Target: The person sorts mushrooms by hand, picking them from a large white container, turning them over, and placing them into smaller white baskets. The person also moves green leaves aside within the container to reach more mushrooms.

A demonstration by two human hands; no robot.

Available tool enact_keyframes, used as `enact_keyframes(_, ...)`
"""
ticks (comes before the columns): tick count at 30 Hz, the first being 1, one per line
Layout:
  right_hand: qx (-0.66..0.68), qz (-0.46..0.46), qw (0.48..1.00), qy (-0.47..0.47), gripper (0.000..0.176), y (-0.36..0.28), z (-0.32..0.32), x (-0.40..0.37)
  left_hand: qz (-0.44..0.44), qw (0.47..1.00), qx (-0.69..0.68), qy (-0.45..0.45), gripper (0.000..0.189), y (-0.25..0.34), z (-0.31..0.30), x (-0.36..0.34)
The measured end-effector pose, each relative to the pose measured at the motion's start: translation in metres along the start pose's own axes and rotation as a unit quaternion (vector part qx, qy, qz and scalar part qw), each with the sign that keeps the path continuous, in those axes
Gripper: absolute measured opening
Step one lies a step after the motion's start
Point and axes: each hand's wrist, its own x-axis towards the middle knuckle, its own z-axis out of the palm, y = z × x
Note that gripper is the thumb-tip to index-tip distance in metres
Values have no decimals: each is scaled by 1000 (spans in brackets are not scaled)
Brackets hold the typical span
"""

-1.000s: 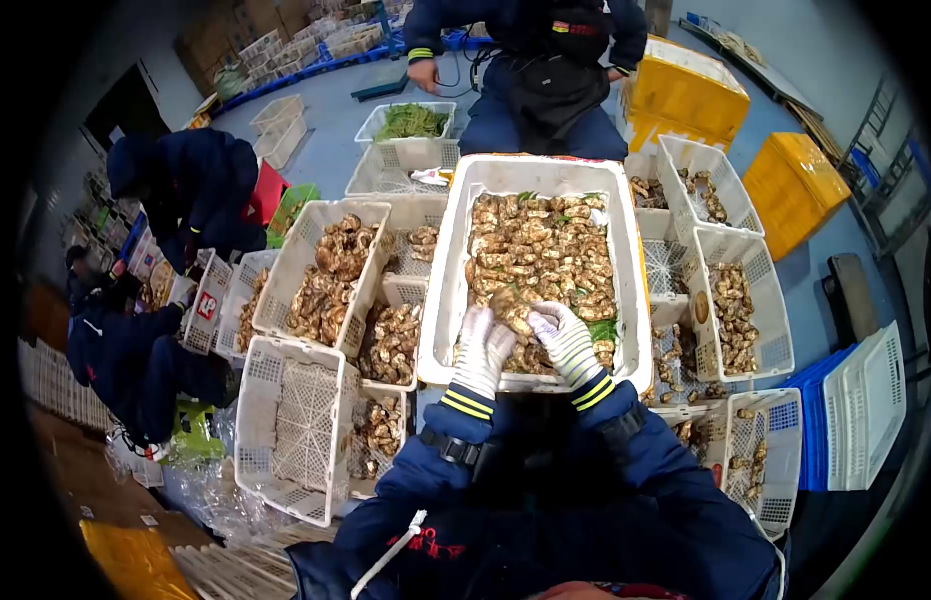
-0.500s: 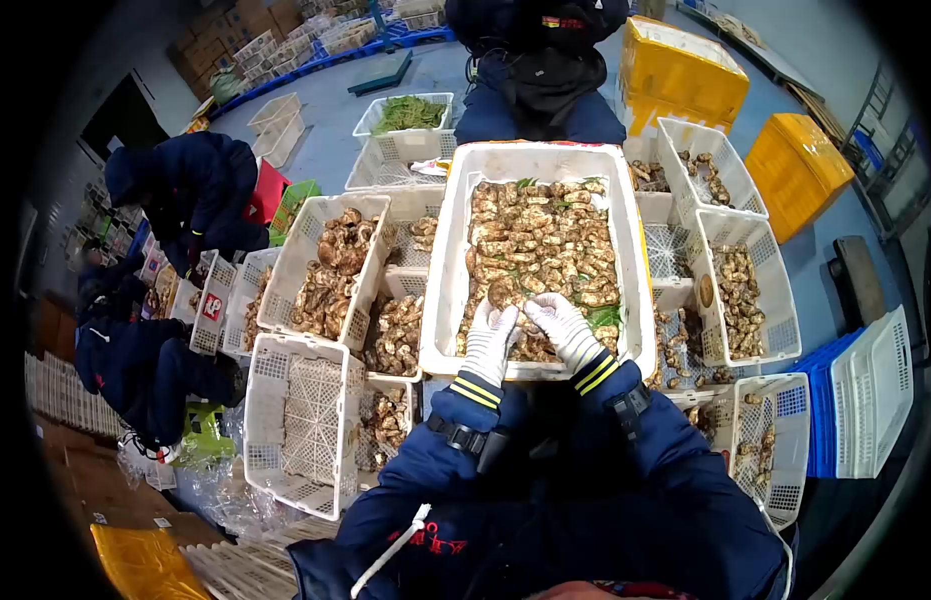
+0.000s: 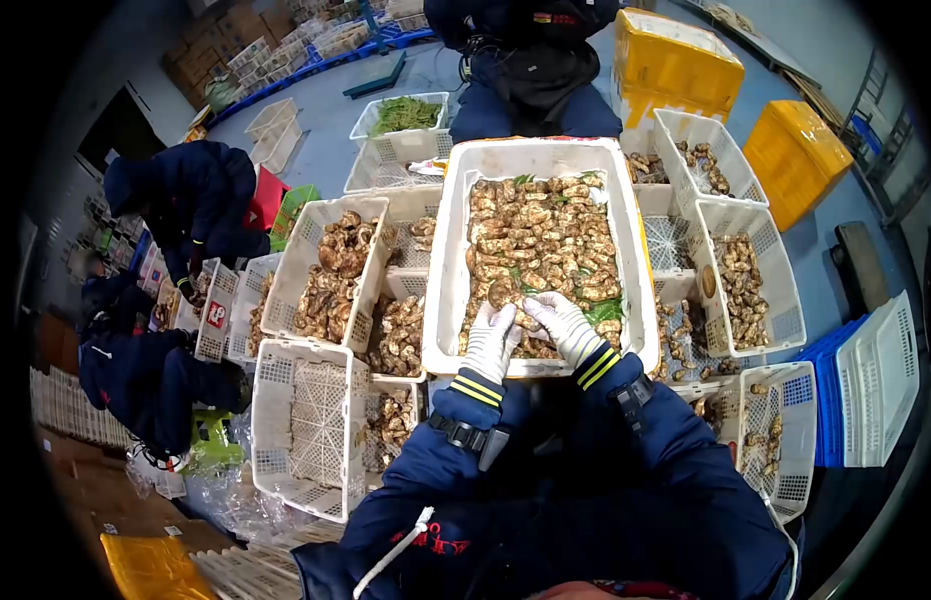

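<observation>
My left hand [image 3: 489,340], in a striped white glove, is closed around a brown mushroom [image 3: 505,291] over the near part of a white foam box [image 3: 440,260]. My right hand [image 3: 563,328], gloved alike, pinches the same mushroom at its paler stem end, close to the left fingertips. Beneath them, rows of brown and cream mushrooms [image 3: 545,235] fill the box, with green fern leaves [image 3: 603,312] showing between some. My fingers partly cover the held mushroom.
White plastic crates with mushrooms stand on both sides, including a left crate [image 3: 325,265] and a right crate [image 3: 750,285]. Another person [image 3: 535,75] sits across the box. Co-workers [image 3: 190,195] bend over crates at left. Yellow boxes [image 3: 675,70] and stacked blue-and-white crates [image 3: 865,390] stand at right.
The view has shifted slightly. Both hands stay on the mushroom above the foam box, with almost no change in grip.
</observation>
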Motion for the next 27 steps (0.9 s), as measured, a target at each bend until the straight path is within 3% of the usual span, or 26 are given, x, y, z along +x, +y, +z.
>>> enact_keyframes(2,13,20,1000,4,44,-10,7,-8,-21,999,-33,-5,69,-6,-9,8)
enact_keyframes(3,30,23,999,-12,45,-1,2,-3,82,993,78,-41,50,-24,-27,27)
enact_keyframes(5,42,33,998,-12,44,0,2,-1,303,907,289,-39,14,-60,-65,67)
enact_keyframes(7,49,36,998,-7,42,3,1,1,288,914,283,-40,13,-47,-52,53)
enact_keyframes(8,50,40,998,-11,42,5,0,3,131,985,108,-36,14,-19,-23,24)
enact_keyframes(9,51,44,998,-15,43,7,-2,5,-35,996,-74,-29,15,-3,-6,8)
enact_keyframes(15,60,58,996,-20,47,-19,9,-16,-12,999,-41,-13,35,1,-3,2)
enact_keyframes(16,54,6,998,-20,49,0,3,-1,-6,999,-42,-11,33,0,-3,3)
enact_keyframes(18,-34,-11,999,-4,49,-5,4,-2,10,998,-58,-34,31,1,-1,3)
enact_keyframes(19,-104,-95,990,28,49,1,8,4,22,995,-72,-57,30,1,1,2)
enact_keyframes(23,-254,-262,928,70,78,-6,11,-6,-11,984,-123,-132,25,2,3,0)
enact_keyframes(27,-382,-282,880,25,83,-17,16,-12,-11,987,-101,-127,31,-5,-2,9)
